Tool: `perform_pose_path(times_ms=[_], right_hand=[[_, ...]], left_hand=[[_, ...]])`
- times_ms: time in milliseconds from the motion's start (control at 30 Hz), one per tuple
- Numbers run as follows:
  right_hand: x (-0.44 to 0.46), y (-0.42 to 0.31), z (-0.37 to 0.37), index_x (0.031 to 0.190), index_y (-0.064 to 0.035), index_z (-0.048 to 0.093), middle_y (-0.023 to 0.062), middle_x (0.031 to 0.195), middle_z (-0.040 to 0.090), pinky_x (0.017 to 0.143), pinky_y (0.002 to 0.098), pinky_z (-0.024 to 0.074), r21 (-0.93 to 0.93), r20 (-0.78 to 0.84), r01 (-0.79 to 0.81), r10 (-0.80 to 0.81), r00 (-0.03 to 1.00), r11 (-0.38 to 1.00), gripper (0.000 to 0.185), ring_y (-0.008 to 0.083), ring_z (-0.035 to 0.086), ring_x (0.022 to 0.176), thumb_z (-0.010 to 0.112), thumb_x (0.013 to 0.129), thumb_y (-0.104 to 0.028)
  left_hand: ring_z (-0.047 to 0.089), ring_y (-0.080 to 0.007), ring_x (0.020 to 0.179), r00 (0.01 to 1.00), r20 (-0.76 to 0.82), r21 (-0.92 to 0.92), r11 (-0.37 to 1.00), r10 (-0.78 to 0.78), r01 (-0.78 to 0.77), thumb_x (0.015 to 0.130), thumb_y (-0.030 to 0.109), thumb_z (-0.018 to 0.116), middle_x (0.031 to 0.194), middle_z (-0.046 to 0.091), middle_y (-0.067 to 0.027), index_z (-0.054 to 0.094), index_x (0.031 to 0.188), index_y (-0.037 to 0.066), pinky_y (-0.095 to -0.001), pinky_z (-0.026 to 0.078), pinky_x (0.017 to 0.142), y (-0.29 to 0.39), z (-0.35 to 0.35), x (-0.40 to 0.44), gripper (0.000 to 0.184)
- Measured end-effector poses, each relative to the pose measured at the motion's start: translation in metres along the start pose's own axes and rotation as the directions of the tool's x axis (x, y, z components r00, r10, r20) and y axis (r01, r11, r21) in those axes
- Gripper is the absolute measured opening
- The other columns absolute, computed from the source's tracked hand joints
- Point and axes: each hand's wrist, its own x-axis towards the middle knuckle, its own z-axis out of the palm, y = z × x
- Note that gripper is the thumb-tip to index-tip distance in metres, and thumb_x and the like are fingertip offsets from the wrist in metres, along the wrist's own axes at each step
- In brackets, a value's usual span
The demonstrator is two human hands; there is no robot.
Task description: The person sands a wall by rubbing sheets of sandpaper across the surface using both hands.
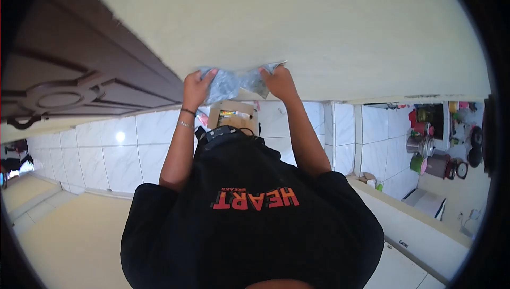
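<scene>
My left hand [197,90], with a dark band and a bracelet at the wrist, pinches one side of a crumpled, bluish see-through plastic sheet [223,86]. Its other side is gripped by my right hand [278,82], where a stiff-looking edge sticks out past the fingers. Stretched between both hands, the plastic hangs in front of the pale wall; whether it is a bag or a loose wrapper I cannot tell. Below it on the floor stands an open cardboard box [214,115] with colourful packets [235,113] inside.
A brown carved door [58,98] is at the left, beside the pale wall [297,18]. White tiles [154,129] cover the floor. Pots [416,143] and other kitchenware stand at the far right. A black device [223,134] sits at my chest.
</scene>
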Motion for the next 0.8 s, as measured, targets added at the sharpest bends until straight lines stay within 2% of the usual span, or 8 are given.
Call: perform_pose_path(times_ms=[67, 133, 167, 233, 367, 500, 600, 800], right_hand=[[0.0, -0.005, -0.015, 0.08, 0.0076, 0.062, 0.0303, 0.083, 0.06, 0.072, 0.0448, 0.0481, -0.004, 0.082, -0.068, 0.068, 0.994, 0.998, 0.044, 0.0438, 0.059, 0.083, 0.06, 0.081, -0.036], [0.015, 0.042, 0.017, 0.083, 0.0064, 0.062, 0.0291, 0.087, 0.061, 0.075, 0.0445, 0.0479, 0.05, 0.052, -0.066, 0.063, 0.997, 0.997, 0.045, 0.0431, 0.059, 0.086, 0.059, 0.082, -0.039], [0.02, 0.063, 0.032, 0.085, 0.006, 0.062, 0.0283, 0.091, 0.061, 0.077, 0.0446, 0.0476, -0.012, 0.062, -0.044, 0.045, 0.997, 0.999, 0.046, 0.0421, 0.059, 0.089, 0.058, 0.082, -0.039], [0.021, 0.082, 0.034, 0.098, 0.0087, 0.058, 0.0293, 0.097, 0.06, 0.083, 0.0456, 0.0452, -0.13, 0.215, -0.079, 0.106, 0.971, 0.988, 0.052, 0.0441, 0.056, 0.093, 0.057, 0.082, -0.04], [0.02, 0.119, 0.021, 0.089, 0.008, 0.06, 0.0307, 0.092, 0.06, 0.081, 0.0458, 0.046, -0.096, 0.064, -0.089, 0.095, 0.993, 0.991, 0.05, 0.0447, 0.057, 0.09, 0.059, 0.081, -0.042], [0.011, 0.082, -0.055, 0.09, 0.0083, 0.06, 0.0299, 0.096, 0.059, 0.082, 0.0455, 0.0459, -0.041, 0.212, -0.187, 0.191, 0.958, 0.982, 0.049, 0.0429, 0.057, 0.091, 0.057, 0.082, -0.04], [0.017, 0.099, -0.055, 0.09, 0.009, 0.06, 0.0307, 0.097, 0.059, 0.082, 0.0456, 0.0459, 0.072, 0.205, -0.164, 0.146, 0.968, 0.984, 0.049, 0.0428, 0.058, 0.092, 0.057, 0.082, -0.04], [0.02, 0.144, -0.001, 0.09, 0.0099, 0.06, 0.0311, 0.092, 0.059, 0.081, 0.0464, 0.0462, -0.106, 0.083, -0.205, 0.214, 0.973, 0.973, 0.049, 0.0423, 0.058, 0.092, 0.057, 0.082, -0.038]], left_hand=[[0.037, -0.0115, 0.049, 0.998, 0.01, 0.095, 0.994, 0.054, -0.055, 0.084, 0.035, 0.062, 0.05, 0.046, -0.0139, 0.058, 0.067, -0.004, -0.0331, 0.037, 0.048, -0.001, 0.017, -0.001, 0.043], [0.033, -0.0114, 0.049, 0.997, -0.035, -0.258, 0.963, 0.072, -0.078, 0.083, 0.034, 0.064, 0.048, 0.042, -0.0119, 0.053, 0.06, -0.004, -0.0333, 0.035, 0.046, 0.016, 0.038, -0.006, 0.046], [0.031, -0.0112, 0.049, 0.996, 0.012, -0.079, 0.993, 0.09, -0.089, 0.083, 0.032, 0.064, 0.047, 0.039, -0.0104, 0.05, 0.058, -0.004, -0.0333, 0.033, 0.045, 0.028, 0.04, -0.004, 0.046], [0.031, -0.0116, 0.049, 0.992, 0.036, -0.097, 0.989, 0.117, -0.113, 0.083, 0.032, 0.065, 0.047, 0.039, -0.0114, 0.05, 0.059, -0.004, -0.0335, 0.033, 0.045, 0.05, 0.058, -0.001, 0.046], [0.031, -0.0146, 0.046, 0.997, 0.049, -0.022, 0.998, 0.064, -0.063, 0.082, 0.035, 0.065, 0.046, 0.039, -0.013, 0.049, 0.059, -0.004, -0.0334, 0.033, 0.045, 0.06, 0.074, -0.002, 0.048], [0.029, -0.0162, 0.045, 1.0, 0.011, 0.151, 0.988, -0.015, 0.013, 0.082, 0.037, 0.065, 0.046, 0.038, -0.0123, 0.048, 0.058, -0.004, -0.033, 0.033, 0.044, 0.023, 0.082, -0.007, 0.05], [0.031, -0.0144, 0.046, 0.999, -0.02, -0.014, 0.999, 0.045, -0.046, 0.082, 0.038, 0.064, 0.046, 0.038, -0.0117, 0.049, 0.058, -0.004, -0.0329, 0.033, 0.044, 0.034, 0.094, -0.009, 0.051], [0.034, -0.0106, 0.047, 0.992, 0.125, -0.073, 0.997, 0.028, -0.019, 0.082, 0.041, 0.064, 0.046, 0.039, -0.0073, 0.052, 0.06, -0.004, -0.0323, 0.034, 0.045, 0.072, 0.109, -0.001, 0.051]])
